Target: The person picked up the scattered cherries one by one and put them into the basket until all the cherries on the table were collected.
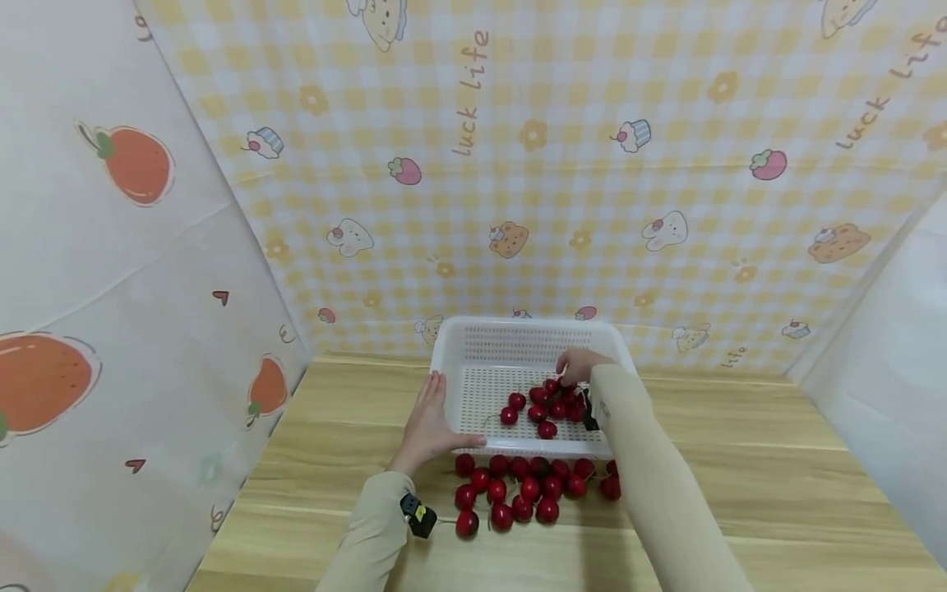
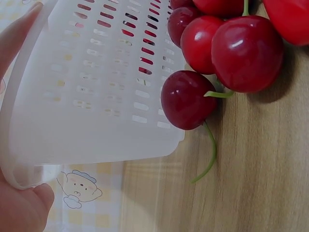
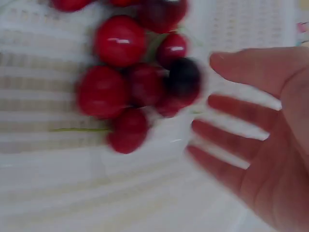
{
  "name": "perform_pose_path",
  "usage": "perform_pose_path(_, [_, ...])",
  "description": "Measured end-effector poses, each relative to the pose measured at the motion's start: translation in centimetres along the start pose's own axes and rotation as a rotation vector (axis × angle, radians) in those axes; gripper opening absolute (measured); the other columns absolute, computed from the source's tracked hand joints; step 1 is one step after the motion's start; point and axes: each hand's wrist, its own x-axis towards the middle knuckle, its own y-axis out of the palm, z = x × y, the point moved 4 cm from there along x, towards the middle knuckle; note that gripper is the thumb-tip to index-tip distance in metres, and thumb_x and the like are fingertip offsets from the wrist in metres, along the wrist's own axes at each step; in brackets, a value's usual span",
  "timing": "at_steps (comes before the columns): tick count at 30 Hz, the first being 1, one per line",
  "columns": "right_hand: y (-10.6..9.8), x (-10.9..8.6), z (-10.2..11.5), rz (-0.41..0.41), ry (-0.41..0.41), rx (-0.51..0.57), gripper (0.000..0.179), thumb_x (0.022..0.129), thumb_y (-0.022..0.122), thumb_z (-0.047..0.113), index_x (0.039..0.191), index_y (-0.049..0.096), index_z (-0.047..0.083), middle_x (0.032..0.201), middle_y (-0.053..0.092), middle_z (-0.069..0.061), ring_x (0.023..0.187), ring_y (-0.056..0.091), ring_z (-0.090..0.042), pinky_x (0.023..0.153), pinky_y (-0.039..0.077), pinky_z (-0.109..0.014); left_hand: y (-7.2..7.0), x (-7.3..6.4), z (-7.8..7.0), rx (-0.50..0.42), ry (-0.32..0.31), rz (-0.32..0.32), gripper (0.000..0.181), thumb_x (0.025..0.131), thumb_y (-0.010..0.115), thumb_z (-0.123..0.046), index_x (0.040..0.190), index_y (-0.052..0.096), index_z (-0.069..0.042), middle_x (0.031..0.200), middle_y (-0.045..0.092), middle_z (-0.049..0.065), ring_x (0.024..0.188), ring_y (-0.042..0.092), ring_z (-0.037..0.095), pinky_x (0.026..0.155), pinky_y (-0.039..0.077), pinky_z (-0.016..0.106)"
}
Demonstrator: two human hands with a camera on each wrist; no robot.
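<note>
My left hand point(image 1: 429, 423) grips the near-left corner of a white perforated plastic basket point(image 1: 528, 321). Its thumb lies along the front rim and its fingers on the left side; the left wrist view shows a fingertip curled over the basket's edge. Inside the basket, my right hand point(image 1: 582, 364) reaches over the right side. In the right wrist view its fingers point(image 3: 227, 140) are spread and straight, holding nothing, beside a heap of dark red cherries point(image 3: 119, 41), some with green stems. The right forearm hides part of the basket's right wall.
Several more cherries point(image 1: 501, 516) lie in loose rows on the wooden table point(image 1: 740, 460), right in front of the basket. One stemmed cherry point(image 2: 188, 99) is close against the basket wall. A yellow checked cloth point(image 1: 562, 205) hangs behind the table.
</note>
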Motion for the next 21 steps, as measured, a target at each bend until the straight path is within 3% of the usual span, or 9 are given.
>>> perform_pose_path(3, [-1.4, -1.3, 1.6, -0.06, -0.144, -0.038, 0.035, 0.084, 0.057, 0.012, 0.117, 0.057, -0.001, 0.116, 0.057, -0.017, 0.104, 0.054, -0.029, 0.087, 0.046, -0.042, 0.0, 0.0, -0.1, -0.014, 0.013, -0.012, 0.131, 0.045, 0.083, -0.054, 0.142, 0.018, 0.005, 0.149, 0.014, 0.021, 0.138, 0.01, 0.03, 0.111, 0.013, 0.044])
perform_pose_path(6, [-2.4, -3.8, 3.7, -0.191, -0.328, -0.037, 0.034, 0.089, 0.055, 0.014, 0.12, 0.055, 0.0, 0.123, 0.054, -0.018, 0.113, 0.049, -0.033, 0.094, 0.042, -0.046, 0.0, 0.0, -0.2, -0.03, 0.018, -0.019, 0.131, 0.044, 0.083, -0.054, 0.142, 0.019, 0.005, 0.149, 0.014, 0.021, 0.138, 0.01, 0.03, 0.111, 0.013, 0.045])
perform_pose_path(10, [-2.2, -10.0, 7.1, -0.393, -0.623, 0.022, 0.032, 0.085, 0.061, 0.01, 0.116, 0.057, 0.0, 0.117, 0.058, -0.016, 0.11, 0.052, -0.031, 0.094, 0.042, -0.046, -0.1, -0.3, -0.3, -0.052, 0.01, -0.019, 0.13, 0.044, 0.084, -0.053, 0.142, 0.02, 0.004, 0.149, 0.015, 0.021, 0.138, 0.01, 0.03, 0.111, 0.013, 0.045])
perform_pose_path(14, [0.4, -16.7, 9.9, -0.533, -0.931, 0.071, 0.034, 0.079, 0.066, 0.004, 0.112, 0.058, 0.002, 0.11, 0.062, -0.01, 0.101, 0.057, -0.024, 0.087, 0.048, -0.037, -0.2, -0.4, -0.3, -0.068, 0.012, -0.022, 0.129, 0.044, 0.085, -0.051, 0.141, 0.021, 0.004, 0.148, 0.016, 0.022, 0.138, 0.01, 0.031, 0.111, 0.014, 0.047])
perform_pose_path(17, [3.0, -19.7, 11.4, -0.523, -1.043, 0.079, 0.031, 0.082, 0.064, 0.009, 0.112, 0.058, 0.006, 0.108, 0.062, -0.006, 0.097, 0.058, -0.017, 0.083, 0.05, -0.029, -0.2, -0.4, -0.4, -0.077, 0.016, -0.026, 0.128, 0.044, 0.086, -0.047, 0.142, 0.02, 0.004, 0.148, 0.016, 0.022, 0.138, 0.01, 0.031, 0.111, 0.013, 0.047])
perform_pose_path(21, [6.6, -21.0, 12.7, -0.409, -1.015, 0.04, 0.026, 0.089, 0.058, 0.021, 0.113, 0.059, 0.012, 0.11, 0.061, 0.0, 0.1, 0.057, -0.012, 0.084, 0.05, -0.025, -0.3, -0.3, -0.4, -0.064, 0.014, -0.028, 0.128, 0.045, 0.086, -0.048, 0.142, 0.02, 0.003, 0.148, 0.015, 0.022, 0.138, 0.01, 0.031, 0.111, 0.014, 0.048])
